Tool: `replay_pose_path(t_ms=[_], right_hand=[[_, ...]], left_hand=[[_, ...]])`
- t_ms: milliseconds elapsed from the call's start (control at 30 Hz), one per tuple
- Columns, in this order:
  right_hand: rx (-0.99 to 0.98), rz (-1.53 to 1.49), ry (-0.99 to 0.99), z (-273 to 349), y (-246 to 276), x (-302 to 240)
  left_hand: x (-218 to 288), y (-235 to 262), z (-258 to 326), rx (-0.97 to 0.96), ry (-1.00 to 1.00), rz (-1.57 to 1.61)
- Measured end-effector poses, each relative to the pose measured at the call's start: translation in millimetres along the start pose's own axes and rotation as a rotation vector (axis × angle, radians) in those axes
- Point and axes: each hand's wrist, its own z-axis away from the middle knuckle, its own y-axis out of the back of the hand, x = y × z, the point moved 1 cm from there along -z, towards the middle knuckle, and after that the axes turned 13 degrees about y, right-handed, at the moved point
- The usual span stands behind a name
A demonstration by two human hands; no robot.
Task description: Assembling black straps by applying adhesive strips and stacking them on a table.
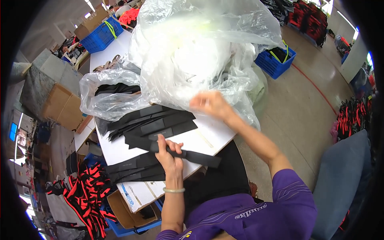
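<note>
One long, flat, dull-black strap (202,158) sits in the left fingers (174,146)

On the table (192,141), a rear stack of strips (148,120) and a near stack (138,166) are laid, with one strip (204,159) held between them in the left hand (171,156). Behind the rear stack, a large plastic bag (192,56) is placed, flanked by a smaller bag (114,107) at left and a basket (276,66) at right; before it, the right hand (212,105) is positioned.
</note>
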Motion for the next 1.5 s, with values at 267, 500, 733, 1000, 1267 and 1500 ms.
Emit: replay_pose_path(t_ms=[267, 500, 733, 1000, 1267, 1500], right_hand=[[0.146, 1.061, 0.166, -93.9, -1.2, 183.0], [0.318, 0.846, 0.083, -101.7, -12.2, 154.6], [-0.137, 0.532, -0.430, -122.3, 25.5, 136.7], [-0.208, 0.576, -0.195, -112.9, 33.7, 104.0], [-0.083, 0.228, 0.359, -57.4, 8.1, 17.0], [-0.274, 0.234, 0.482, 16.8, -20.2, -95.6]], left_hand=[[-68.1, 37.0, 1.4, -0.151, 0.248, 0.077], [-55.5, 28.8, 7.3, -0.228, 0.205, -0.012], [-57.2, 21.1, 7.6, -0.124, 0.218, -0.010], [-55.6, 27.6, 5.7, -0.121, 0.219, 0.030], [-35.2, 3.4, 14.1, -0.120, 0.058, 0.009], [6.0, -29.6, 38.2, -0.289, -0.160, -0.003]])
